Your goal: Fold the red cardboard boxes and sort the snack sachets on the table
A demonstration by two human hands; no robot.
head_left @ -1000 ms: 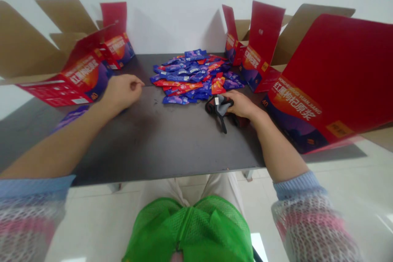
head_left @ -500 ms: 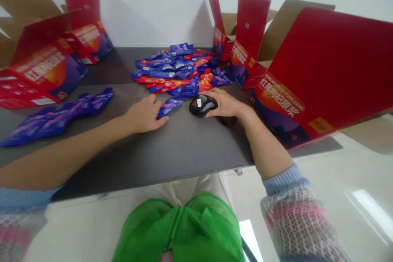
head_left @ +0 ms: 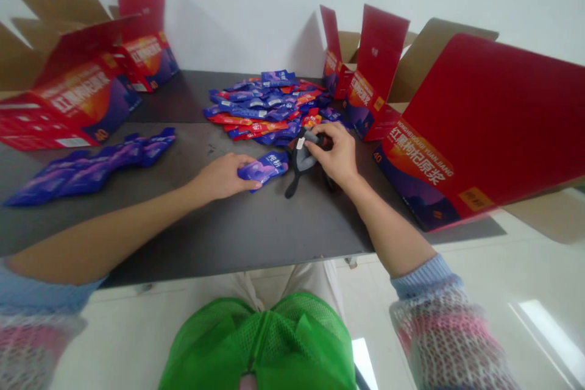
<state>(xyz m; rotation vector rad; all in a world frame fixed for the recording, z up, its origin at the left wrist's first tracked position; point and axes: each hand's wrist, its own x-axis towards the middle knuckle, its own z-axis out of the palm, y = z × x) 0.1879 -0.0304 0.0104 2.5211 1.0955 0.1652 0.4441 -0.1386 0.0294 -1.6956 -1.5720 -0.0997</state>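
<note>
The left hand (head_left: 222, 174) rests on the dark bench (head_left: 256, 219), its fingers pinched on a purple sachet (head_left: 266, 166) whose white print is too small to read. Just beside it, the right hand (head_left: 337, 155) has its fingers closed on a dark grey fabric piece (head_left: 299, 161) with a white tag. A pile of sachets (head_left: 269, 106) lies behind. The red box (head_left: 479, 109) at the right reads "红黑枸杞原浆" and "40".

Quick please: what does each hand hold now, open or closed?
Left hand: closed on a blue sachet.
Right hand: closed on a dark cloth item.
</note>
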